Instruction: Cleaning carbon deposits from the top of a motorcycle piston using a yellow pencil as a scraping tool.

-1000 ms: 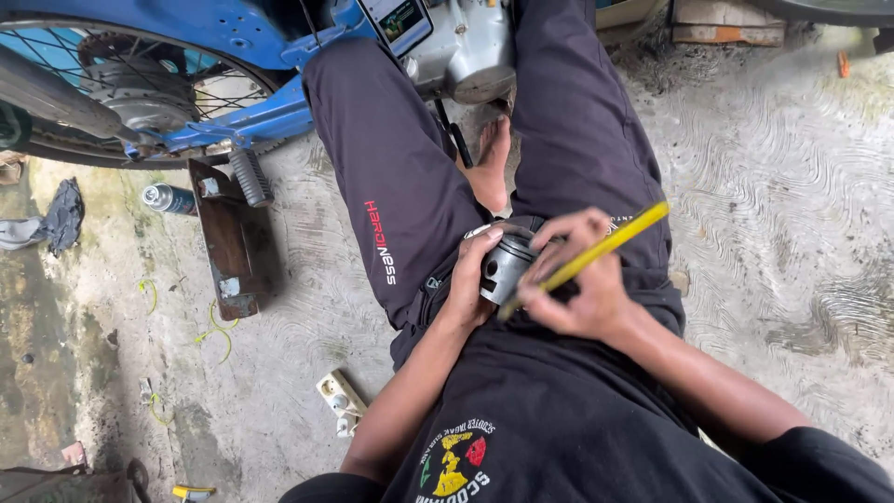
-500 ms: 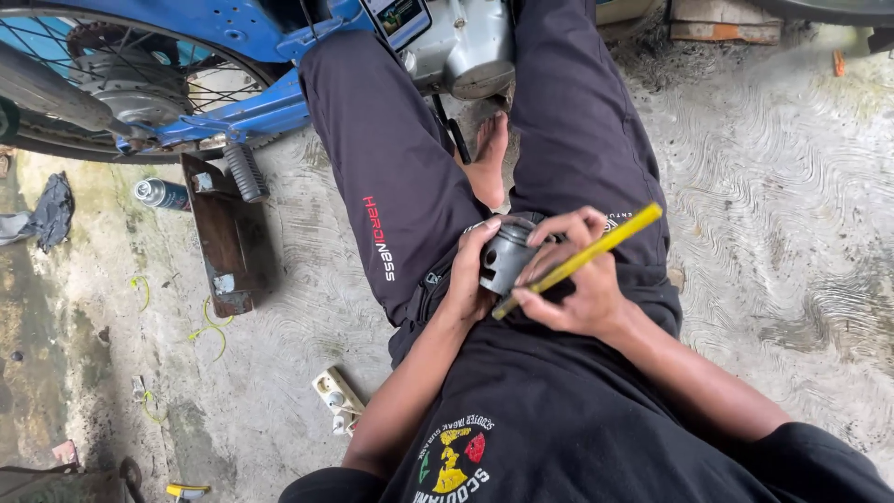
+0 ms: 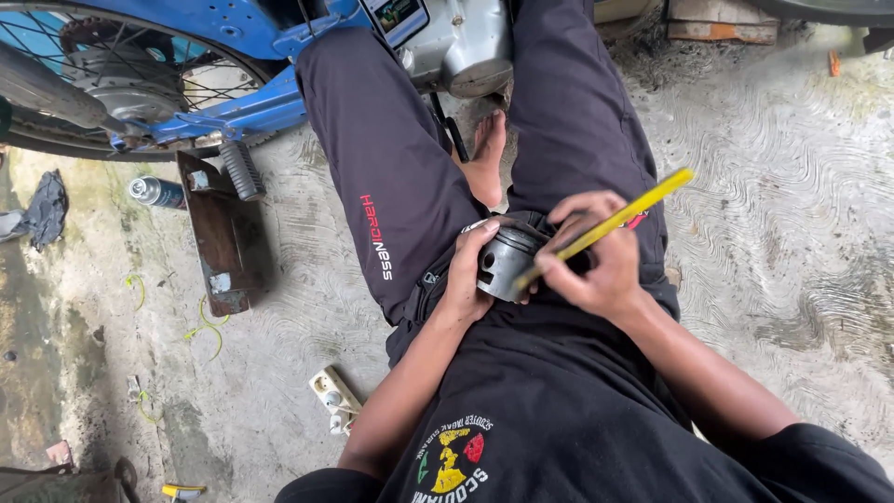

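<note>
I sit on the concrete floor with a grey metal piston (image 3: pixel 507 261) in my lap. My left hand (image 3: pixel 468 272) wraps around its left side and holds it. My right hand (image 3: pixel 596 251) grips a thin yellow tool (image 3: pixel 615 222), which slants up to the right; its lower tip rests against the piston's right edge. My dark trousers (image 3: pixel 391 177) lie under both hands, and a bare foot (image 3: pixel 486 158) shows between my legs.
A blue motorcycle (image 3: pixel 233 65) with a spoked wheel stands at the top left, its silver engine case (image 3: pixel 466 47) just beyond my knees. A rusty brown metal piece (image 3: pixel 222 237), a spray can (image 3: pixel 154 191), a dark rag (image 3: pixel 42 210) and a white power strip (image 3: pixel 333 396) lie on the floor at left.
The view shifted slightly. My right hand has tilted the yellow tool a little against the piston; my left hand keeps its hold.
</note>
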